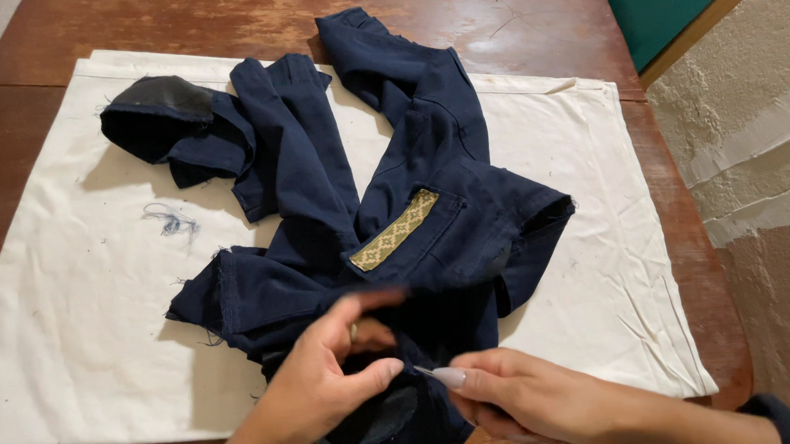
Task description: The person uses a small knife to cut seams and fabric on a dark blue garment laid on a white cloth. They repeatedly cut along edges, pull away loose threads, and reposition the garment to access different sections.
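Two hands work the near hem of a dark navy garment.

The navy garment (pixel 385 204) lies crumpled on a cream cloth (pixel 74 293) spread over the wooden surface (pixel 222 15). The left hand (pixel 322 379) pinches its lower edge, fingers closed on fabric; the right hand (pixel 521 395) touches it alongside, its grip unclear. A patterned gold strip (pixel 397 231) trims the pocket.

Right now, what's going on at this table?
A person is working on a crumpled navy blue cotton garment with a gold patterned pocket trim, spread over a cream cloth sheet on a worn wooden table. Their left hand pinches the fabric at the near edge, while the right hand meets it there with a fingertip. A tuft of loose blue threads lies on the sheet.
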